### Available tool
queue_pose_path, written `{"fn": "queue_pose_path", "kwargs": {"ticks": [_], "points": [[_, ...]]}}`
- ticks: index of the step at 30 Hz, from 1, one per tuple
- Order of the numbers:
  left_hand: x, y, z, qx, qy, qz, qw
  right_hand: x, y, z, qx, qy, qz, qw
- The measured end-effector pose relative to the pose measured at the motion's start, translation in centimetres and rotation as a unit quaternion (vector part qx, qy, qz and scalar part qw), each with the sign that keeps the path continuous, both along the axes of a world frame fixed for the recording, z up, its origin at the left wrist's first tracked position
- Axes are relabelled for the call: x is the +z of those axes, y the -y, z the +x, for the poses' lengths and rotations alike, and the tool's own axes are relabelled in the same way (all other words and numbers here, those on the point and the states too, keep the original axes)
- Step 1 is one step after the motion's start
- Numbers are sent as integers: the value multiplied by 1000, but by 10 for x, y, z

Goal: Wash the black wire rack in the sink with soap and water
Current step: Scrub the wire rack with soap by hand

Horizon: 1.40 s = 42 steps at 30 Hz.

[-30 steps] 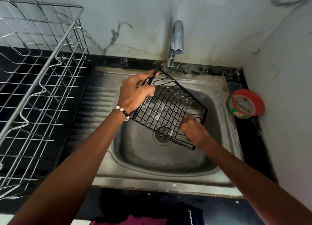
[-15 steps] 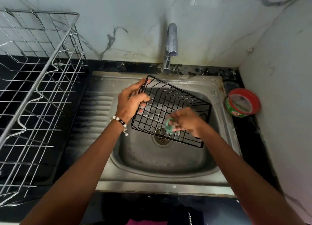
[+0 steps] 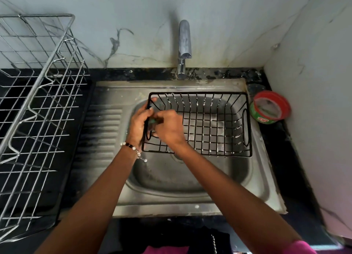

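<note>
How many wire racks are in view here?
2: the black wire rack held over the sink, and a bigger silver wire rack standing on the counter to its left.
</note>
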State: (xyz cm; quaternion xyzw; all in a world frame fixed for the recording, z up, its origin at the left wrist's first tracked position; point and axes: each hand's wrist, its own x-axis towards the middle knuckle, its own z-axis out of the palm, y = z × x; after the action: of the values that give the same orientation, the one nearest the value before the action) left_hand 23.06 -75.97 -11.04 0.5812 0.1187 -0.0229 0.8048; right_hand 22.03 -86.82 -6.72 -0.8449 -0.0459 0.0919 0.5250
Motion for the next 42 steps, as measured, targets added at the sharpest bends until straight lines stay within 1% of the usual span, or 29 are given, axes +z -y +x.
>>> {"fn": "queue_pose_path", "kwargs": {"ticks": [2, 3, 5, 6, 7, 8, 9, 10, 12, 14, 16, 18, 20, 23, 26, 27, 28, 30, 31, 32, 33, 35, 36, 37, 40, 42], "points": [[-2, -2, 1, 6, -6, -6, 1000, 4, 7, -7, 103, -1, -86, 991], [-3, -2, 0, 12, -7, -5, 1000, 8, 13, -7, 147, -30, -109, 983], [-8, -2, -2, 15, -13, -10, 1000, 20, 25, 0, 216, -156, -112, 957], [-11, -1, -4, 11, -12, -15, 1000, 25, 30, 6, 228, -219, -108, 942], [-10, 1, -5, 7, -7, -27, 1000, 26, 32, 13, 218, -237, -124, 939], [-11, 2, -4, 7, -10, -33, 999, 24, 32, 22, 180, -206, -147, 950], [-10, 4, -3, 7, -16, -40, 999, 20, 31, 29, 122, -151, -157, 968], [-7, 6, -3, 11, -20, -37, 999, 15, 27, 34, 57, -94, -147, 983], [-3, 9, 0, 13, -14, -16, 1000, 7, 13, 35, -35, -13, -116, 993], [0, 13, 1, 17, -6, 2, 1000, 2, 0, 29, -47, 39, -131, 989], [1, 15, -1, 26, -8, -6, 1000, -2, -5, 21, -29, 57, -153, 986], [3, 14, -3, 30, -8, 0, 1000, -9, -2, 15, -12, 44, -151, 987], [3, 11, -3, 27, -2, 3, 1000, -18, 4, 7, 22, 36, -178, 983], [1, 11, 1, 51, 7, 6, 999, -20, 10, -5, 108, 2, -219, 970], [4, 14, 1, 61, 13, 24, 998, -7, 19, -5, 187, -31, -208, 960], [3, 14, 1, 64, 17, 29, 997, 1, 25, -3, 203, -59, -181, 960], [4, 14, 0, 70, 15, 32, 997, 6, 32, 1, 215, -108, -132, 962], [7, 14, -1, 85, 3, 23, 996, 19, 45, 3, 231, -212, 3, 950], [8, 14, 0, 93, -3, 17, 996, 24, 50, 3, 234, -224, 38, 945], [11, 14, 1, 101, -10, 16, 995, 28, 54, 4, 232, -214, 42, 948], [13, 15, 2, 106, -17, 16, 994, 31, 58, 5, 223, -185, 18, 957], [19, 18, 4, 118, -52, 16, 991, 37, 62, 2, 183, -88, -70, 977], [22, 20, 5, 126, -73, 21, 989, 39, 62, 0, 176, -54, -89, 979], [24, 22, 6, 134, -93, 35, 986, 40, 62, -3, 189, -46, -90, 977], [32, 24, 8, 148, -131, 125, 972, 39, 63, -8, 261, -80, -80, 959], [40, 23, 8, 131, -149, 172, 965, 39, 65, -7, 264, -92, -30, 959]]}}
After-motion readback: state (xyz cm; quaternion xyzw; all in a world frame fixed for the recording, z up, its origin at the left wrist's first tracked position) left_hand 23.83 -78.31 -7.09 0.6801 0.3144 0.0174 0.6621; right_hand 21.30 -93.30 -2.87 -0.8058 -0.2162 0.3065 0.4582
